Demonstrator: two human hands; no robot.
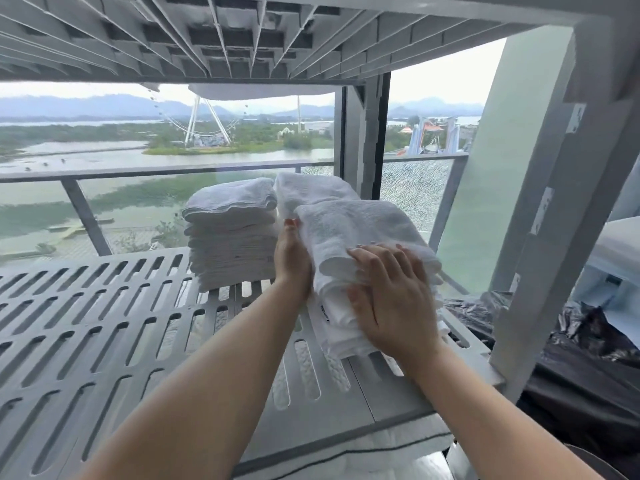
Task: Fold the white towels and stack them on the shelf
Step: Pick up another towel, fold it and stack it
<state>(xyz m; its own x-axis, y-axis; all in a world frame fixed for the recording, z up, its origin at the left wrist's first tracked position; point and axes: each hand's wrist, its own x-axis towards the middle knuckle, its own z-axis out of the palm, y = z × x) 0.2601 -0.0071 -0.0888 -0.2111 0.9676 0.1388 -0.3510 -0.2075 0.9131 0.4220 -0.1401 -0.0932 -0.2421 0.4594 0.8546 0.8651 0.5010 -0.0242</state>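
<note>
Slatted shelf (104,306), R hand (391,299) flat on towels (353,226)

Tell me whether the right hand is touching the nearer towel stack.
Touching. The head view shows the right hand lying flat, fingers spread, on the front of the nearer towel stack.

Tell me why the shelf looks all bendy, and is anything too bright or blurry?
In the head view, the wide lens bends the slatted shelf and stretches the near forearms; the sky is washed out white; the folded towels look sharp, under soft daylight.
</note>
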